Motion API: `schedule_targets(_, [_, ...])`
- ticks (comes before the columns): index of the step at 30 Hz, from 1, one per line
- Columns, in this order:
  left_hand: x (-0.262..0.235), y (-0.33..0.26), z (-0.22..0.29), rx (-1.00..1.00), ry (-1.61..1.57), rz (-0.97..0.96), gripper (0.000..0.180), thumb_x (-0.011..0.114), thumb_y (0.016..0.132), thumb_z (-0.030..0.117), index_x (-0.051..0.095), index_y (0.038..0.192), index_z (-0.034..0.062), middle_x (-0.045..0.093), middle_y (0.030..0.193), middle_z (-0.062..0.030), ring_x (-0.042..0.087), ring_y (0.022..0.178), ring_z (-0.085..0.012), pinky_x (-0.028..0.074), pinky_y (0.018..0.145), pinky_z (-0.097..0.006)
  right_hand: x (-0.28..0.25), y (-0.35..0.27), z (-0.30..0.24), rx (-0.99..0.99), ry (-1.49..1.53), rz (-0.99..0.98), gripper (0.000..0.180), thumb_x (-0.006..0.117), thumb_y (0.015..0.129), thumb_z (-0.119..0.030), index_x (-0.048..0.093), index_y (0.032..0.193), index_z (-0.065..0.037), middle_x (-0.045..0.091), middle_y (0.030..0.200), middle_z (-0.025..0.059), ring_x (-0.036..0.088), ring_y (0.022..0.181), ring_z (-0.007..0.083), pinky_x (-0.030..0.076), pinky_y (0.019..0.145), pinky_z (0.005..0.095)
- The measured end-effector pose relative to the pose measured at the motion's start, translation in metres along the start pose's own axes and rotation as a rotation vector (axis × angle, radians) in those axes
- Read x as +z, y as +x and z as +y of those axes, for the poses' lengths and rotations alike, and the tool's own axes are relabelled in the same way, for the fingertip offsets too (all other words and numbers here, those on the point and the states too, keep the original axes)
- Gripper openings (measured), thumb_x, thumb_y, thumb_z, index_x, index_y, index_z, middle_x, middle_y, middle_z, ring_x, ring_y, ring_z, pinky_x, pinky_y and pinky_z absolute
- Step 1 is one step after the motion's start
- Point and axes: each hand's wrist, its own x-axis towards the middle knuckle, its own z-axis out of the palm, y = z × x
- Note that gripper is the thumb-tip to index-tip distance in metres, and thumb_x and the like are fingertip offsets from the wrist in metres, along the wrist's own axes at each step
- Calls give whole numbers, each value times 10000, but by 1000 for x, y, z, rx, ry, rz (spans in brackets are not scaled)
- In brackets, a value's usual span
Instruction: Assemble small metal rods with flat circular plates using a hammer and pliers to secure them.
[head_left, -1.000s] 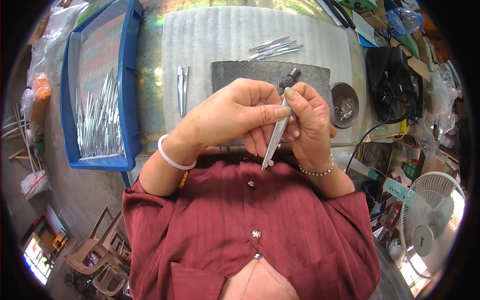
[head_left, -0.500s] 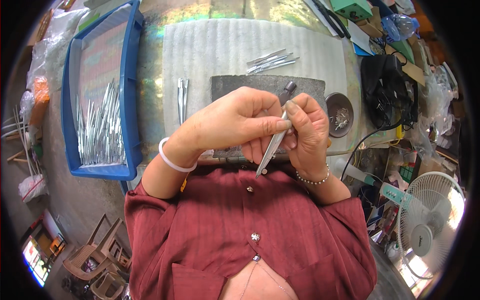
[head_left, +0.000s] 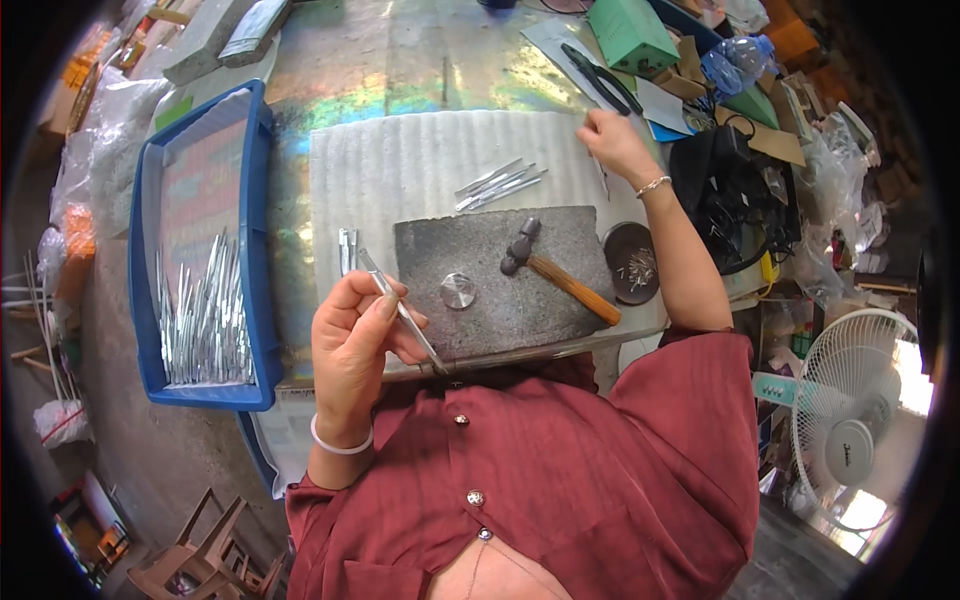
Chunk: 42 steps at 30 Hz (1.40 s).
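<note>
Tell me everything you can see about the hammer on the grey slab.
The hammer is small, with a dark grey metal head and an orange-brown wooden handle. It lies flat on the slab, head toward the far side, handle pointing toward the person's right and near edge. No hand touches it. A round metal disc lies apart on its left; a dark bowl of small metal bits stands to its right, off the slab.

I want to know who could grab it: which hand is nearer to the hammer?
Left. The left hand holds a metal strip beside the stone slab bearing the hammer; the right hand reaches beyond it.
</note>
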Motion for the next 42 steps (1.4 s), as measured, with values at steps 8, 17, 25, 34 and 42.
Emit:
schedule_targets(8, [-4,-13,-19,204,-274,138,116,514,925,68,500,1028,17,585,933,-145,645,730,-196,563,619,-281,8,-140,-173,-232,727,-411,399,659,789,-12,543,1170,-33,601,866,36,545,643,53,461,588,202])
schedule_targets(17, [-14,-27,-43,185,-79,-99,160,521,888,-31,496,1044,-3,567,1023,-156,642,886,-231,558,778,-318,79,-185,-184,53,1722,-401,151,589,879,-14,586,1020,38,558,803,76,510,587,88,418,497,213])
schedule_targets(25, [-19,-43,-21,-86,182,-64,250,600,841,-49,527,1079,-25,626,1002,-112,629,928,-136,507,834,-253,64,-186,-184,128,1383,-599,104,642,869,-61,620,937,15,608,723,-4,527,628,12,405,532,155])
schedule_targets(34, [-8,-24,-20,-326,217,-206,107,590,886,11,556,980,-29,657,806,-53,616,734,-80,494,652,-211,67,-181,-178,229,1342,-591,82,646,866,-72,608,885,-2,644,824,27,519,627,19,397,513,166])
schedule_targets(42, [-3,-11,-18,-429,37,-258,72,538,921,24,529,976,-23,664,849,-75,608,773,-79,496,669,-216,58,-170,-187,347,1485,-624,83,619,884,-75,608,906,5,613,773,8,488,584,23,383,498,169])
